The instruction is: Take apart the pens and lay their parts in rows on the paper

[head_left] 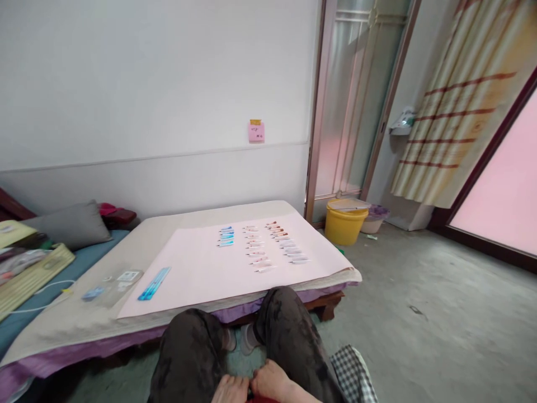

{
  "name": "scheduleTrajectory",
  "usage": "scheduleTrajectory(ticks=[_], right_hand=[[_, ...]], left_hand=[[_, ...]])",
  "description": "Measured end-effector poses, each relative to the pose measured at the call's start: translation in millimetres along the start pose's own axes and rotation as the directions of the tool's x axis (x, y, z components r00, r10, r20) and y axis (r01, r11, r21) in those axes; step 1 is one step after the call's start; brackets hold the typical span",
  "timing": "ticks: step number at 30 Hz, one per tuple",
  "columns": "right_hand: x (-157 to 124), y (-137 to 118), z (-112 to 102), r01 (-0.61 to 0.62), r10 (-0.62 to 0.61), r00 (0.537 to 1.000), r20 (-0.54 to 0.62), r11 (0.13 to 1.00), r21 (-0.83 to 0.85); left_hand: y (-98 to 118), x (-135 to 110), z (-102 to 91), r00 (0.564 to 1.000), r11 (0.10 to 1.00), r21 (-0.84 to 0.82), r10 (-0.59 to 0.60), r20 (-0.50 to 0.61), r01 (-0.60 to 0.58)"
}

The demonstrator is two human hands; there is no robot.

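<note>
My left hand (230, 388) and my right hand (271, 380) rest close together between my knees, at the bottom of the head view. Both have curled fingers; a small dark and red bit shows between them, too hidden to name. Beyond my knees a large pale pink sheet (188, 268) covers part of the low bed. On it lie pens in groups: blue pens (226, 235), pale pens with reddish marks (254, 244), brown pens (277, 229) and greyish-white pens (293, 252). A flat blue pack (154, 284) lies near the sheet's left edge.
A clear plastic bag (111, 286) with a label lies left of the sheet. Further left are a grey cushion (75, 224) and a woven mat (37, 277). A yellow bucket (346, 224) stands by the door, and checked cloth (353, 374) hangs beside my right leg.
</note>
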State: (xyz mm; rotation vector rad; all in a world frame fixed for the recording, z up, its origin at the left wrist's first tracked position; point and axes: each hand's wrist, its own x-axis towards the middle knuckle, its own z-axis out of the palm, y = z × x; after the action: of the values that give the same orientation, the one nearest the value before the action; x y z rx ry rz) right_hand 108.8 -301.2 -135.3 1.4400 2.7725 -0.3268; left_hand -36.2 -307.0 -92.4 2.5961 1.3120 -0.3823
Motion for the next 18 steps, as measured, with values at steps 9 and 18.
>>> scheduleTrajectory(ticks=[9, 18], right_hand=[[-3, -4, -14, -0.050, 0.062, 0.993, 0.102, 0.992, -0.116], [-1, -4, -12, -0.064, 0.075, 0.991, 0.110, 0.993, -0.102]], left_hand=[[-3, 0, 13.1, 0.989, 1.000, 0.016, -0.013, -0.150, 0.015], [-8, 9, 29.8, 0.991, 0.997, 0.077, 0.010, -0.134, 0.001]])
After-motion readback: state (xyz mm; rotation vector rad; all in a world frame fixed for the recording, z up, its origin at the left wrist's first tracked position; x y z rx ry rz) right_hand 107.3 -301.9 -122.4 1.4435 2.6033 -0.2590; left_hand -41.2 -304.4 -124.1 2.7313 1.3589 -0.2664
